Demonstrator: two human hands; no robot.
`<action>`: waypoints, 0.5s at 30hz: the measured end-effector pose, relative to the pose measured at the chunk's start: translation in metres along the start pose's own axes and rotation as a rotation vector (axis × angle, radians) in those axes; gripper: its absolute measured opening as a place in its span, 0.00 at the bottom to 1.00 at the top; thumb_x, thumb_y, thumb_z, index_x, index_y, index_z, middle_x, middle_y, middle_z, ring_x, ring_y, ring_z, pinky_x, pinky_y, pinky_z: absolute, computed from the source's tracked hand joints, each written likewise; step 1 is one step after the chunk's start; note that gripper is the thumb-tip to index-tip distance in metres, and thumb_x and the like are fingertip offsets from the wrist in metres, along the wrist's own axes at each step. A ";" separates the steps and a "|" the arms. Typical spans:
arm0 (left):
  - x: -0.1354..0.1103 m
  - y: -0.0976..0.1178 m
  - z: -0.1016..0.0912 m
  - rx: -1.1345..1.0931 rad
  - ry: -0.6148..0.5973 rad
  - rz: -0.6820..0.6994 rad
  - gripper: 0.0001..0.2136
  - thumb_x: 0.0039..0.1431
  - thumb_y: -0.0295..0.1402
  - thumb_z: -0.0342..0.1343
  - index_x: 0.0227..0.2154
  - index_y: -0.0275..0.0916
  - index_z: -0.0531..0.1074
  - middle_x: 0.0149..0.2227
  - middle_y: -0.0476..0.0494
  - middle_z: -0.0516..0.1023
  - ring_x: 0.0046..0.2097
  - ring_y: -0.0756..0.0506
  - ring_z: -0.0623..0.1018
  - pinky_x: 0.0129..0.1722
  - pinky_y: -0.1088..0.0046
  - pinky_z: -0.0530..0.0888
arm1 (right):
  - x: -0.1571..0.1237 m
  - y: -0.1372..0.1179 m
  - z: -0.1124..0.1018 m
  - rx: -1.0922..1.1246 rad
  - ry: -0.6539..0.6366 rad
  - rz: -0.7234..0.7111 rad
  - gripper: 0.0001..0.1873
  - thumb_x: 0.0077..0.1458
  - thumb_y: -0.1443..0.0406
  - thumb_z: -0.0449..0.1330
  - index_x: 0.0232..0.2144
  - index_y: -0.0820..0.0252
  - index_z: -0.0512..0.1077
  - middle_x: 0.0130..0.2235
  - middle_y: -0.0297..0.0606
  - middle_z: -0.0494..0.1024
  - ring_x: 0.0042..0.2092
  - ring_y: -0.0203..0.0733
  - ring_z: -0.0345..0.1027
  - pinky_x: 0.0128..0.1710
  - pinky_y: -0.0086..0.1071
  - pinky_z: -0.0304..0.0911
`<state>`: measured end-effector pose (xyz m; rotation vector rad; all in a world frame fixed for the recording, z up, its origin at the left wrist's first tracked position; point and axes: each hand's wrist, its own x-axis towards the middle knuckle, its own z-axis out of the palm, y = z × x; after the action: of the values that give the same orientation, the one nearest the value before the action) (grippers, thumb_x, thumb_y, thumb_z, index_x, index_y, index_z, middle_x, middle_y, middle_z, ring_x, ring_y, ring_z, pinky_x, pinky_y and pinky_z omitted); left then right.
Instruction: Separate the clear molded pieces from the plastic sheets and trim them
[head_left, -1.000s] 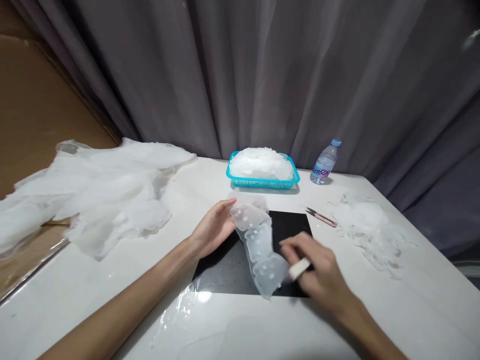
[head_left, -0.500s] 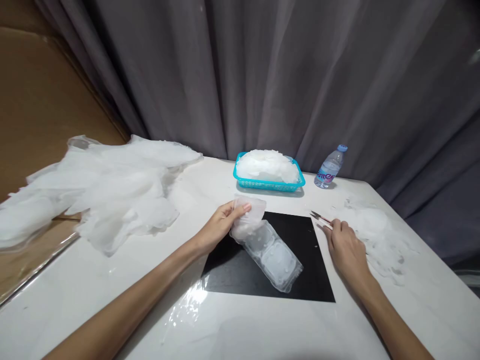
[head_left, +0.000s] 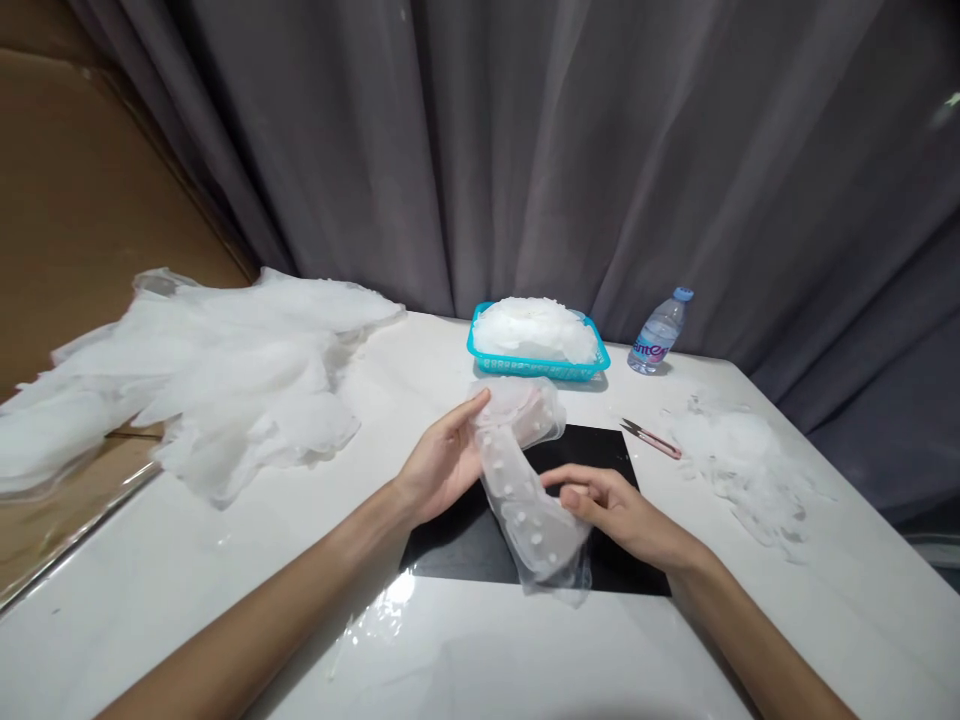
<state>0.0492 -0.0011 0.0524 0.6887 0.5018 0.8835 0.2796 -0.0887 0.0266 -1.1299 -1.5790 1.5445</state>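
A strip of sheer white fabric with small white dots (head_left: pixel 525 480) hangs over a black mat (head_left: pixel 600 460) on the white table (head_left: pixel 225 600). My left hand (head_left: pixel 442 462) grips the strip's upper end, fingers curled round it. Lower down, my right hand (head_left: pixel 607 505) pinches the strip's right edge between thumb and fingers. Small pink-handled snips (head_left: pixel 651 439) lie on the table right of the mat, apart from both hands.
A turquoise basket (head_left: pixel 536 365) heaped with white fabric pieces stands behind the mat. A water bottle (head_left: pixel 658 334) leans at the back right. White scraps (head_left: pixel 742 450) lie at the right, a big pile of white fabric (head_left: pixel 217 380) at the left. Grey curtain behind.
My right hand left the strip and reached out to the snips at the right. It has now come back without them and taken hold of the strip. The strip is lifted again.
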 end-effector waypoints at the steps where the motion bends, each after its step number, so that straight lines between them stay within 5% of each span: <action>1: 0.002 -0.001 -0.002 -0.002 0.014 0.018 0.15 0.68 0.35 0.57 0.50 0.31 0.80 0.48 0.36 0.86 0.53 0.34 0.83 0.59 0.59 0.75 | -0.004 -0.003 0.000 0.032 -0.040 0.020 0.29 0.65 0.46 0.60 0.59 0.58 0.75 0.30 0.31 0.78 0.32 0.37 0.70 0.43 0.34 0.68; 5: 0.006 -0.003 -0.006 -0.001 0.058 0.032 0.14 0.63 0.28 0.57 0.47 0.29 0.82 0.46 0.35 0.87 0.50 0.35 0.84 0.56 0.60 0.77 | -0.015 -0.009 0.003 0.112 -0.212 0.083 0.34 0.64 0.46 0.62 0.63 0.61 0.71 0.25 0.31 0.80 0.33 0.41 0.76 0.56 0.44 0.66; 7: 0.007 -0.006 -0.007 -0.009 0.038 -0.012 0.16 0.61 0.29 0.55 0.49 0.28 0.81 0.45 0.33 0.87 0.49 0.34 0.85 0.55 0.59 0.78 | -0.014 -0.008 0.006 0.089 -0.196 0.090 0.33 0.66 0.45 0.59 0.62 0.62 0.72 0.26 0.33 0.81 0.34 0.42 0.76 0.54 0.44 0.67; 12: 0.009 -0.014 -0.007 0.028 -0.032 -0.145 0.17 0.63 0.29 0.57 0.53 0.28 0.78 0.48 0.30 0.86 0.49 0.34 0.85 0.51 0.59 0.80 | 0.005 0.008 0.009 -0.049 0.302 -0.015 0.35 0.62 0.39 0.58 0.56 0.60 0.74 0.47 0.45 0.82 0.50 0.48 0.75 0.55 0.42 0.68; 15: 0.009 -0.014 -0.005 0.052 -0.051 -0.161 0.17 0.65 0.28 0.58 0.55 0.32 0.76 0.50 0.32 0.85 0.48 0.36 0.85 0.50 0.60 0.81 | 0.010 0.014 0.007 -0.040 0.362 -0.026 0.40 0.63 0.40 0.58 0.66 0.57 0.65 0.58 0.51 0.76 0.58 0.49 0.72 0.60 0.45 0.66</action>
<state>0.0575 0.0017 0.0378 0.7061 0.5283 0.7021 0.2706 -0.0834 0.0113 -1.3204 -1.3766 1.2132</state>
